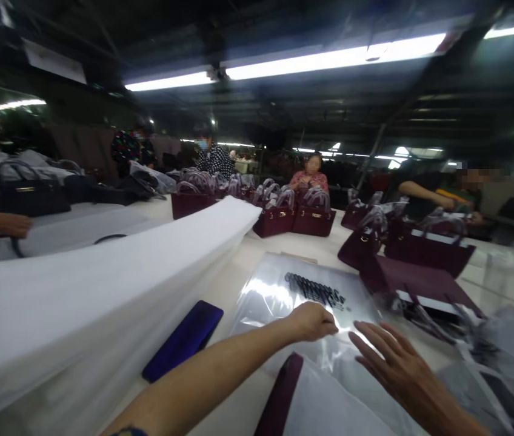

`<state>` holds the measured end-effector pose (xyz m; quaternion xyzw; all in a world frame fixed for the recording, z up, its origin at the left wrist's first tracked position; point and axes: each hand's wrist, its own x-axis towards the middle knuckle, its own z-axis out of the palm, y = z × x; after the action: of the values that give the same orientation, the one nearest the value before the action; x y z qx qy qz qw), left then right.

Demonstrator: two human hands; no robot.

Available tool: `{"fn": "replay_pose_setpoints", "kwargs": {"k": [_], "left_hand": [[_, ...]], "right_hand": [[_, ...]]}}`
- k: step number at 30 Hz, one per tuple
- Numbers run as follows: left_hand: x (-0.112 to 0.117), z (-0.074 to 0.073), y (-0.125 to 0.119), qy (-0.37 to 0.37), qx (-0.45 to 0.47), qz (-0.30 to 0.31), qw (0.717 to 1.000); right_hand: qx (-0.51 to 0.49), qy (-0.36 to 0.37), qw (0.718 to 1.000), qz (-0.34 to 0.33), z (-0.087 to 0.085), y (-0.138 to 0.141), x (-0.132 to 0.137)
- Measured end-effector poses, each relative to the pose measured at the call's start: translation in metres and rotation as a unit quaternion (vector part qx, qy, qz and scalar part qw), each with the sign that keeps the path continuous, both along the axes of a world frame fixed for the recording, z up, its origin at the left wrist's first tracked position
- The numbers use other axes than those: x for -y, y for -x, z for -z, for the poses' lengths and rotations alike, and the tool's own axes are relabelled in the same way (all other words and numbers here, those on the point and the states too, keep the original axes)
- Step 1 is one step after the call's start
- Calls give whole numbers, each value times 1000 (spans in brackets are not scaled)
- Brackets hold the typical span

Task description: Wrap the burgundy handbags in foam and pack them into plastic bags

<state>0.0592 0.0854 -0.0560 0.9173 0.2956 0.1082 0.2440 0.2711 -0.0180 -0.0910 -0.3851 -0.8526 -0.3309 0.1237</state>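
Note:
My left hand (312, 321) is closed, fingertips together, just above a stack of clear plastic bags (263, 287) with black printing. What its fingers hold, if anything, cannot be made out. To its right, my right hand (391, 357) is open, its fingers stretched toward the left hand, over the same shiny plastic. Nearest me lies a maroon handbag (279, 393), partly covered by a white sheet (330, 402) and cut off by the lower edge of the view.
A large pile of white sheets (116, 266) fills the left side, with a dark blue phone (184, 339) beside it. Maroon handbags (314, 217) with wrapped handles stand further back. A black handbag (25, 192) and another person's hand (5, 224) are at far left. Co-workers stand around the table.

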Motion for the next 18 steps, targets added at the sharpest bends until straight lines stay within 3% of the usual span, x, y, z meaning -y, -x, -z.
{"fn": "replay_pose_setpoints", "kwargs": {"k": [2, 4, 7, 10, 12, 15, 18], "left_hand": [[5, 3, -4, 11, 2, 31, 999], [6, 4, -6, 5, 1, 20, 1000], [-5, 0, -5, -46, 4, -86, 995], [-23, -10, -2, -114, 16, -203, 972], [-30, -19, -3, -155, 27, -225, 962], [-19, -30, -11, -221, 41, -165, 960], [11, -35, -25, -287, 44, -49, 956]], "right_hand": [[5, 15, 1000, 8, -11, 13, -4], [-18, 7, 1000, 2, -14, 24, -4], [0, -17, 1000, -20, -7, 29, 6], [37, 87, 996, 3, 7, 18, 22], [21, 183, 981, 56, 14, 9, 29], [-86, 247, 957, 129, 15, 4, 24], [-270, 271, 910, 160, 11, 14, -2]]}}
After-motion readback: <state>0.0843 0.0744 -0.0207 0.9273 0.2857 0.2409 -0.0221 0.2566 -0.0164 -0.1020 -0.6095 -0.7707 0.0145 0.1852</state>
